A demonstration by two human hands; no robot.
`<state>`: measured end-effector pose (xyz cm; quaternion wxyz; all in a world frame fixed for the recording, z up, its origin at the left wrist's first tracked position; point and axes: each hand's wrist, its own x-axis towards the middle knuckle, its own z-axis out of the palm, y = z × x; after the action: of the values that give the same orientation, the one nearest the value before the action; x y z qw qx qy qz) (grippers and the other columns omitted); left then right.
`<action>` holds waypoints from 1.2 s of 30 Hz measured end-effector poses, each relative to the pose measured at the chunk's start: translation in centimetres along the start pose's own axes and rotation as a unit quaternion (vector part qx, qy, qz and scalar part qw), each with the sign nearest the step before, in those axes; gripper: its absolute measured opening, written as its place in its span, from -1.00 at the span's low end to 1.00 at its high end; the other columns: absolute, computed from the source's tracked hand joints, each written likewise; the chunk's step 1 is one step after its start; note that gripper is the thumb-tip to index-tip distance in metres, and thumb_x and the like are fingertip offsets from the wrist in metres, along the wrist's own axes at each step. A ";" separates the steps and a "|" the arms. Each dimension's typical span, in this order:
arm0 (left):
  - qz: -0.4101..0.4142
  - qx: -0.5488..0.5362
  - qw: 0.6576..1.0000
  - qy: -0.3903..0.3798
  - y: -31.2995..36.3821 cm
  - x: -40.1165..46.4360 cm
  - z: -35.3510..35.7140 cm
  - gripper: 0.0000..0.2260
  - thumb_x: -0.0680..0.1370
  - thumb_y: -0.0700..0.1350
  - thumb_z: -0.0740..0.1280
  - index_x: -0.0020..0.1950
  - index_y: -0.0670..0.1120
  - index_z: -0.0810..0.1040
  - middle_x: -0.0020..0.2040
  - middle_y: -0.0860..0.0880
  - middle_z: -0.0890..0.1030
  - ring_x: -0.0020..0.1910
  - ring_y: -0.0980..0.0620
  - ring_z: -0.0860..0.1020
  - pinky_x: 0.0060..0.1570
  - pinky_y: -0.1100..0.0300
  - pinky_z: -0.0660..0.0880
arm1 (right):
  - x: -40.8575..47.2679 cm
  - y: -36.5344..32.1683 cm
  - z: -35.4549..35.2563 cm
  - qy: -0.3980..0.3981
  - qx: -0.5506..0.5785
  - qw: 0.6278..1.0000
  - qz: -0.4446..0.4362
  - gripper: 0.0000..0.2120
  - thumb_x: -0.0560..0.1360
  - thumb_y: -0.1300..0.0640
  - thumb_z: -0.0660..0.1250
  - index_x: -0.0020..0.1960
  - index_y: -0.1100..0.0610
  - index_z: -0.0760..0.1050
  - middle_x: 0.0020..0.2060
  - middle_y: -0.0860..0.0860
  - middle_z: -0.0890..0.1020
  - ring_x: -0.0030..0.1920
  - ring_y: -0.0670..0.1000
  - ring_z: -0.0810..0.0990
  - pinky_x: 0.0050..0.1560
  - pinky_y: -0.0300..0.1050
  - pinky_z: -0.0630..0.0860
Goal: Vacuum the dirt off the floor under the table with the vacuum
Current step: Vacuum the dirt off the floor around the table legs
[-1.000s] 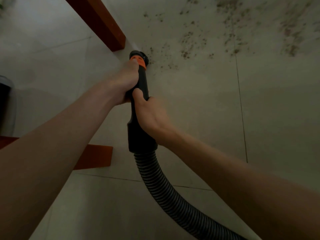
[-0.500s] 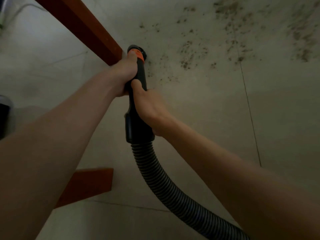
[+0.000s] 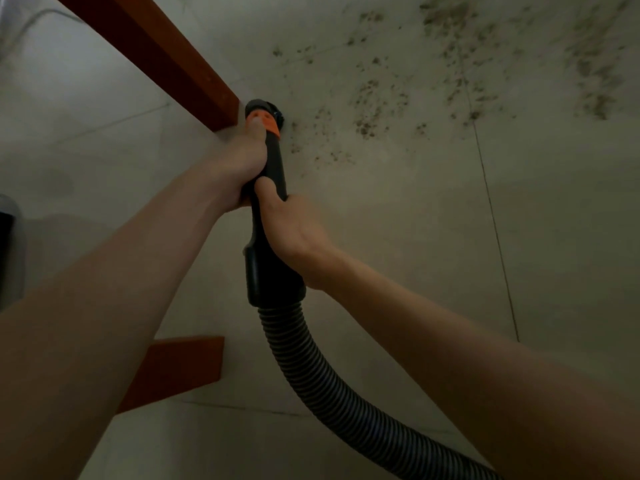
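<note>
Head view: both hands grip the vacuum nozzle (image 3: 268, 188).
Left hand (image 3: 239, 168): wrapped nearest the tip.
Right hand (image 3: 294, 230): wrapped behind.
Dirt (image 3: 374, 109): just beyond the tip.

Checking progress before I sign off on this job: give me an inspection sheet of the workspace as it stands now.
Surface: pale tiled floor, bare near the hands, grout lines visible.
Job's things: black vacuum wand with orange collar, nozzle at the dirt's near edge; dark dirt specks scattered up and to the right, not yet cleared.
Clutter: nothing seen.
Hands: left hand grips the wand near the collar; right hand grips it lower down.
Cables: ribbed black hose runs from the wand to the lower right; pale cord at top left.
Surroundings: reddish wooden table leg beside the nozzle; second wooden piece lower left; dark object at left edge, unidentifiable.
</note>
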<state>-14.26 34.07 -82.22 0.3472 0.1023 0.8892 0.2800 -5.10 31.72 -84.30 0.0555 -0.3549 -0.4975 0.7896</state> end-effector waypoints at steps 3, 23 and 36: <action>-0.016 -0.002 1.000 -0.002 -1.4 -1.3 -0.3 -0.54 0.64 0.19 -0.07 -0.08 -0.17 0.35 -0.21 -0.13 0.49 -0.29 0.00 0.50 -0.29 0.17 0.46 | -1.9 0.6 0.3 -0.011 -0.018 1.000 0.012 -0.59 0.56 -0.14 0.07 -0.29 0.12 0.35 -0.30 0.12 0.55 -0.20 0.22 0.64 -0.13 0.05 0.59; -0.027 0.000 0.999 -0.028 -6.9 -9.3 2.0 -0.51 0.62 0.22 -0.07 -0.06 -0.17 0.39 0.00 -0.18 0.57 0.06 -0.14 0.58 0.16 -0.06 0.51 | -12.4 4.8 -0.3 0.001 -0.048 0.998 0.030 -0.60 0.58 -0.12 0.05 -0.23 0.15 0.41 -0.31 0.16 0.58 -0.34 0.11 0.54 -0.26 0.06 0.56; -0.024 -0.022 0.999 -0.019 -3.6 -6.7 3.3 -0.54 0.63 0.20 -0.08 -0.20 -0.12 0.32 -0.16 -0.14 0.52 0.02 -0.14 0.57 0.14 -0.04 0.52 | -8.9 3.3 -2.0 0.025 -0.055 0.998 0.031 -0.54 0.58 -0.13 0.06 -0.20 0.20 0.48 -0.21 0.23 0.67 -0.27 0.19 0.64 -0.11 0.09 0.62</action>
<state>-7.11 29.97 -82.52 0.3729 0.0783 0.8782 0.2891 3.57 27.68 -83.02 0.0234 -0.3921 -0.5276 0.7532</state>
